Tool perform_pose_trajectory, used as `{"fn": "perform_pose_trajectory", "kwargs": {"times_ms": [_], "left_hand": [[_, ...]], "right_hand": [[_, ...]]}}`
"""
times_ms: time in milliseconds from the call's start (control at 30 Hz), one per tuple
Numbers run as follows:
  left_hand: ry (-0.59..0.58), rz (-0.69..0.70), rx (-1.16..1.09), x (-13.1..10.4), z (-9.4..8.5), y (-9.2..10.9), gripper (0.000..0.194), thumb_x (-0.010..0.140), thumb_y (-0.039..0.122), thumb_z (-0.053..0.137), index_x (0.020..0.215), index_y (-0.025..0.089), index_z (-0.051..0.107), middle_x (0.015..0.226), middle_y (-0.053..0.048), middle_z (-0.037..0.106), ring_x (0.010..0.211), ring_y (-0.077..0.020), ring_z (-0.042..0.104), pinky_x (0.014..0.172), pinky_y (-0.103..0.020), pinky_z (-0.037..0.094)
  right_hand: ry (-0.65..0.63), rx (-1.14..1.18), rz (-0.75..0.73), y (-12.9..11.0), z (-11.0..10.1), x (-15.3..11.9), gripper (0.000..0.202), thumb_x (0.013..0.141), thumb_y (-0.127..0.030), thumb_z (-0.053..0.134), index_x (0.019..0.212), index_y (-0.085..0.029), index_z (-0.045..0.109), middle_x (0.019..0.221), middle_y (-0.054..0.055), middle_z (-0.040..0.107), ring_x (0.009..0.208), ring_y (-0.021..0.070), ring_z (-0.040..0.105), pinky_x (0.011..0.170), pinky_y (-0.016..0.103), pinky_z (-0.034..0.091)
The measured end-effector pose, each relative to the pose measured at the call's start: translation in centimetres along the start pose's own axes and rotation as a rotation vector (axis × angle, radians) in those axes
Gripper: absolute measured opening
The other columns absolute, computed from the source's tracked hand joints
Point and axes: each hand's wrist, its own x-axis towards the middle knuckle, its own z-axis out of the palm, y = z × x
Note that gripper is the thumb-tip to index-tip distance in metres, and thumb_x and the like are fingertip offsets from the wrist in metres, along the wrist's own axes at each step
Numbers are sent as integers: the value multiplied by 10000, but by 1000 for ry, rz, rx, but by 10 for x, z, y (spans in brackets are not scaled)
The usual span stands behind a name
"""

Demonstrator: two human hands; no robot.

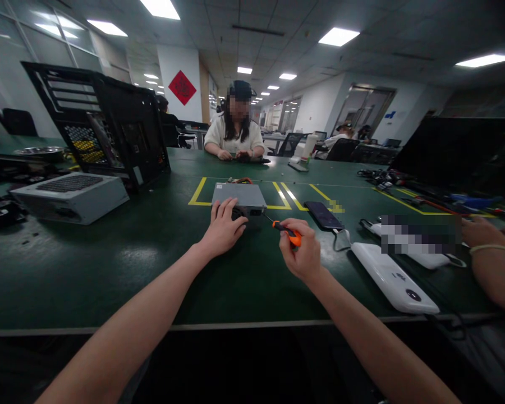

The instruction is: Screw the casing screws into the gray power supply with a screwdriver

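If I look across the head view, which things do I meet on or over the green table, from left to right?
Large grey box with a slotted top, small grey metal box, orange-and-black screwdriver in the right hand, dark phone, nearer white device.
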Motion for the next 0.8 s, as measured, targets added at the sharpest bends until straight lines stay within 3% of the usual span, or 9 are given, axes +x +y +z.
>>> {"fn": "perform_pose_trajectory", "kwargs": {"times_ms": [200,400,600,800], "left_hand": [[0,-3,19,1,-1,1,240,855,274,482,1040,245,631,1406,-84,302,1324,-300,225,1085,-551,134],[-1,3,18,0,-1,1,248,861,282,467,1046,241,628,1402,-100,308,1324,-304,225,1081,-558,140],[3,-3,17,0,-1,2,247,857,277,475,1048,244,628,1401,-92,311,1325,-303,223,1079,-557,147],[2,-4,-4,1,-2,2,244,858,282,474,1040,238,630,1398,-93,309,1325,-293,223,1089,-544,117]], "right_hand": [[-97,-67,-100,-5,-1,0,160,743,-138,551,855,-216,467,984,78,542,791,172,553,669,315,487],[-48,15,-12,-3,2,-2,320,783,-134,512,1077,-208,407,983,84,551,888,185,576,675,311,506],[-132,-33,-110,-5,-1,-1,135,776,-150,523,884,-221,487,930,58,581,805,172,585,679,315,491],[-151,58,-64,-5,3,-3,239,798,-146,486,1020,-206,424,934,71,595,852,170,607,625,275,499]]}}
